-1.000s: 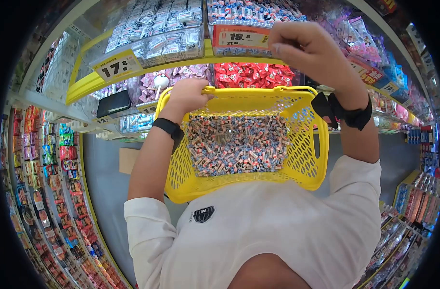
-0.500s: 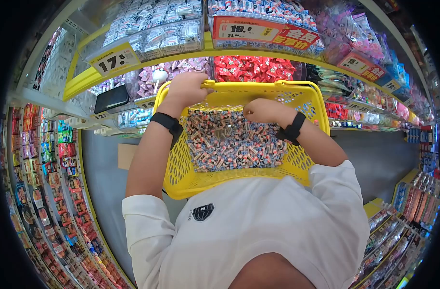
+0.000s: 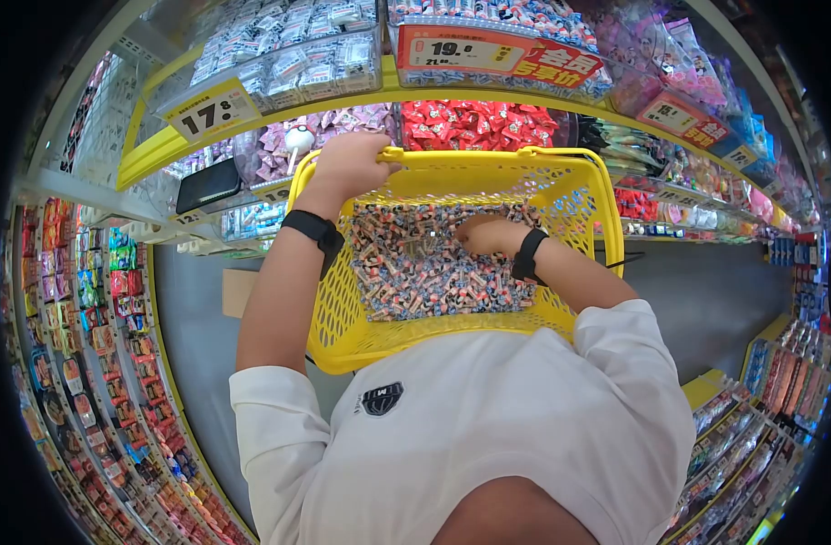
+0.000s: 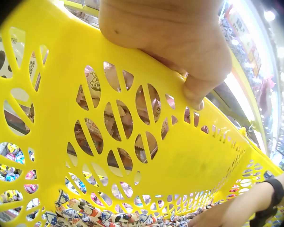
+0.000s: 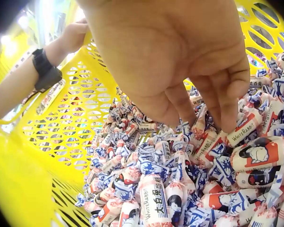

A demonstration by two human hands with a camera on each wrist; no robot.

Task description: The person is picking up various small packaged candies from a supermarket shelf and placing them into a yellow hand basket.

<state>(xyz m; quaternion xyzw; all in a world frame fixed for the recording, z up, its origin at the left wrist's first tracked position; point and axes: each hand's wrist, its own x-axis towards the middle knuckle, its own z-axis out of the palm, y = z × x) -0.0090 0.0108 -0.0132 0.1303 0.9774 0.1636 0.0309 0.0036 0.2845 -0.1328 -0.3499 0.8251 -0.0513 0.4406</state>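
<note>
My left hand (image 3: 347, 168) grips the far rim of the yellow basket (image 3: 347, 354) near its left corner; in the left wrist view the thumb of that hand (image 4: 175, 42) lies over the rim. White Rabbit candies (image 3: 406, 282) in white, blue and red wrappers cover the basket's floor. Down inside the basket, my right hand (image 3: 492, 238) touches the candies. The right wrist view shows this hand (image 5: 180, 52) palm side, its loosely bent fingers pointing down among the wrapped candies (image 5: 154, 201); no candy is visibly held, and some fingertips are hidden.
Ahead are shelf bins of white-wrapped candies (image 3: 329, 68), blue-and-white candies (image 3: 497, 14) and red candies (image 3: 479, 125), edged by a yellow rail (image 3: 324, 111). A black phone-like object (image 3: 209, 186) lies at the left on the lower shelf. Packaged goods (image 3: 129, 286) line the left side.
My right hand has come down from in front of the upper shelf into the basket, then lower onto the candies. My left hand has kept its grip on the rim.
</note>
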